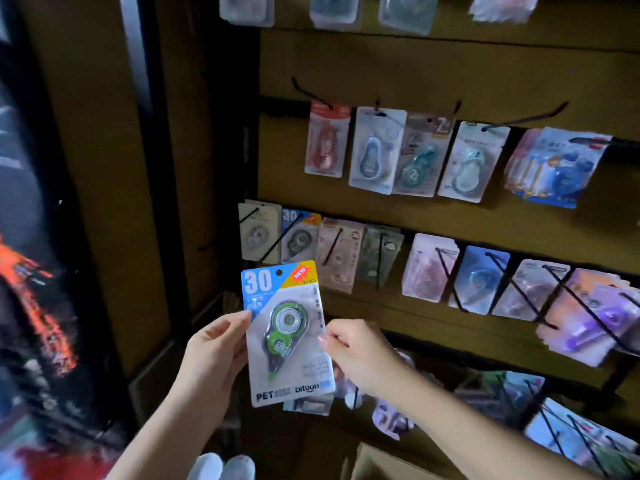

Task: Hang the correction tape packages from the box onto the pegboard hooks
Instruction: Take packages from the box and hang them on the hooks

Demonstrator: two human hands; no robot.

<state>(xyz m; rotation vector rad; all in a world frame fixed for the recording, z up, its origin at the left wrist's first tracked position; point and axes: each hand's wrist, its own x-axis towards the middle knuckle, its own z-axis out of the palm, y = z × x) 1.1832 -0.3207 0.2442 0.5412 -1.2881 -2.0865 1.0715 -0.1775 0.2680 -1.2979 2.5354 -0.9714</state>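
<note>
Both hands, left hand (211,344) and right hand (360,355), pinch one correction tape package (287,334) upright by its edges. Behind it, filled pegboard hooks (277,237) crowd the pegboard (450,74).

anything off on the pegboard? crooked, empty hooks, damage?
Mostly tidy. The upper row's far-left hook carries no package, while its neighbours do. The grey-green package in that row hangs tilted, overlapping the light blue package. The held package looks undamaged, though much of the frame is blurred.
</note>
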